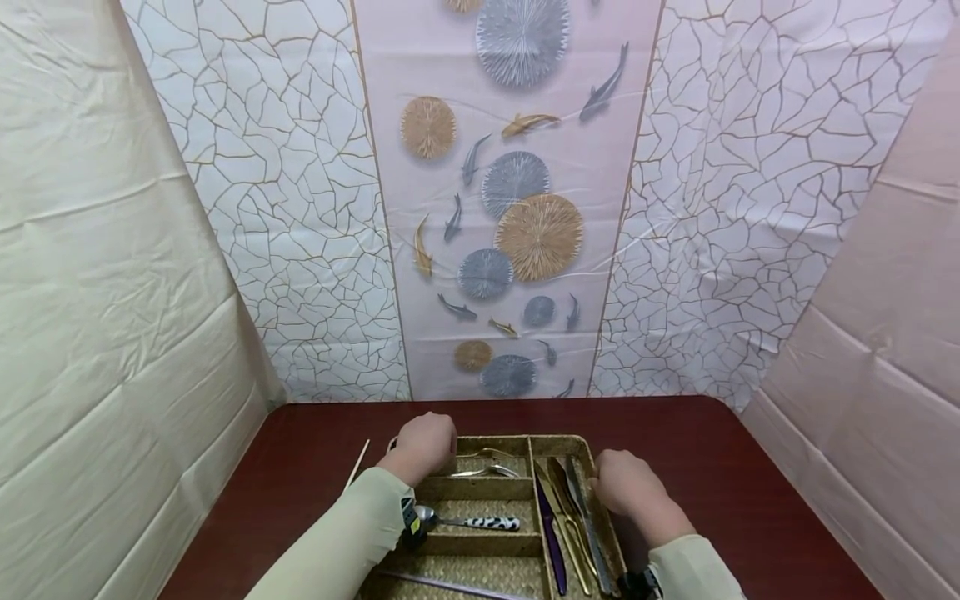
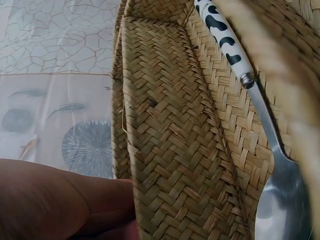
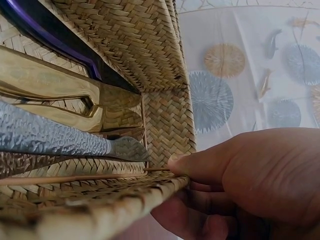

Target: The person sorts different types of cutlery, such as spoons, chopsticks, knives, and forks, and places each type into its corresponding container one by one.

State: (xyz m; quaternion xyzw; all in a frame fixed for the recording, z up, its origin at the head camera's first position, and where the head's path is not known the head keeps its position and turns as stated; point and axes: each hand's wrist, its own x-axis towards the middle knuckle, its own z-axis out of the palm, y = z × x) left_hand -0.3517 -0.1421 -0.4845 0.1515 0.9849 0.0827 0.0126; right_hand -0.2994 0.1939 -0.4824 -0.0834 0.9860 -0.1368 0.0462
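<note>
A woven cutlery tray (image 1: 480, 545) with several compartments lies on the table. My left hand (image 1: 426, 446) grips its wall at the far left; in the left wrist view the fingers (image 2: 107, 202) go behind the weave. At the far right corner my right hand (image 1: 626, 482) pinches the rim, thumb (image 3: 192, 167) on top and fingers curled below. A spoon (image 1: 491, 523) with a black-and-white spotted handle lies in the middle compartment. The right compartment holds a purple piece (image 1: 552, 542), gold cutlery (image 1: 573, 542) and a textured silver-handled piece (image 3: 55, 132). A thin stick (image 3: 75, 177) runs along its wall towards my thumb.
Curved gold and silver pieces (image 1: 487, 472) lie in the far compartment, a long thin rod (image 1: 450, 586) in the near one. A pale stick (image 1: 357, 464) is left of the tray on the dark red table (image 1: 750, 508). Patterned cloth (image 1: 487, 392) hangs behind the table.
</note>
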